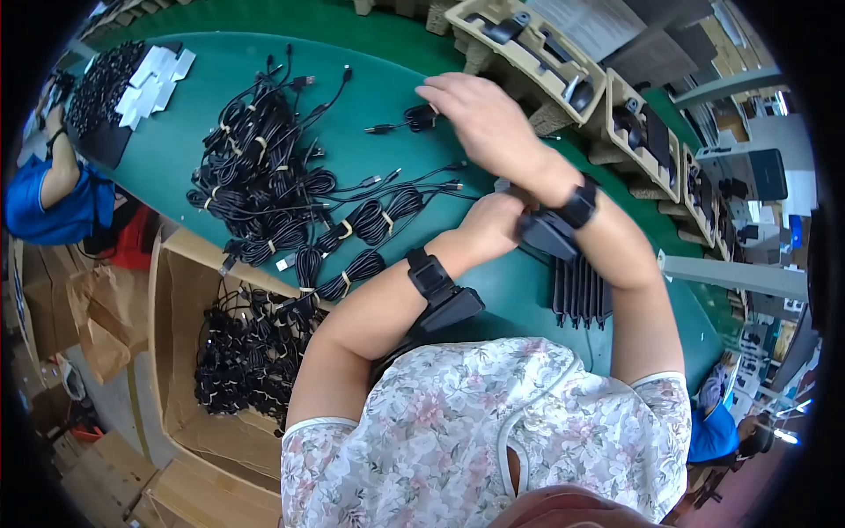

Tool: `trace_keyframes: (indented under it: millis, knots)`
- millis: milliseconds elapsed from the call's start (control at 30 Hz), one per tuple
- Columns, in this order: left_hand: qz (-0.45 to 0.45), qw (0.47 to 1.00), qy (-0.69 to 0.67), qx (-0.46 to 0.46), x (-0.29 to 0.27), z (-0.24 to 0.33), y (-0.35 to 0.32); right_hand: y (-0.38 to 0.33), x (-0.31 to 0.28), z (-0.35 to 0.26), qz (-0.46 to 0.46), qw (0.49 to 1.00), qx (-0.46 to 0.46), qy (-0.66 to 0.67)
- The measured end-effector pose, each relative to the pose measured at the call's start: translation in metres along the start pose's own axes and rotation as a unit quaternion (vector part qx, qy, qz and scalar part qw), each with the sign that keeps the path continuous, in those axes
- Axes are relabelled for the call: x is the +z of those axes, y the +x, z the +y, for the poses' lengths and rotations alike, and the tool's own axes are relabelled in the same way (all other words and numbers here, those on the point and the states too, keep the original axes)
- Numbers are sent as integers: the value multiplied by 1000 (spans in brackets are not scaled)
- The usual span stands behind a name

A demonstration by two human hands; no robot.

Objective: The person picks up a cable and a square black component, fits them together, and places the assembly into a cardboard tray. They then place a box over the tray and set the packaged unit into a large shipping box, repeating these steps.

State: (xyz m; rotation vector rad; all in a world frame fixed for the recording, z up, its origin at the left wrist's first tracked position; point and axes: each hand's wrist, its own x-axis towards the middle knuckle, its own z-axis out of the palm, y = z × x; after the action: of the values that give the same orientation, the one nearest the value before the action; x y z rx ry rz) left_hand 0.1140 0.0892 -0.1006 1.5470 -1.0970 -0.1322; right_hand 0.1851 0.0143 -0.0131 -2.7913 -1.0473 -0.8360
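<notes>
My right hand [486, 119] reaches over the green table with its fingers curled down on a small coiled black cable [420, 119], whose plug end points left. Nearer to me, my left hand [495, 225] is close to the table, just below my right wrist. Its fingertips are partly hidden behind my right forearm, so what they hold does not show. To the left of both hands lies a big heap of black cables [255, 167], coiled and tied with pale bands. Several loose plug ends stretch from the heap toward my left hand.
An open cardboard box [189, 422] with more black cables stands at the lower left. Long black parts [581, 290] lie side by side right of my left hand. Pulp trays [537, 57] with black devices line the far right. A co-worker's arm [62, 167] is at far left.
</notes>
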Motion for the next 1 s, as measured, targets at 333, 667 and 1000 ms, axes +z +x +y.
trace_keyframes:
  millis: [333,667,1000]
  knots:
    - [-13,949,-232,-215,7,8,13,-15,-7,8,-166,823,369,399]
    - [19,760,-612,-217,-30,24,23,-68,-110,-9,64,447,359,817]
    - [-226,749,-580,-225,-15,38,12,-63,-118,-59,235,591,412,652]
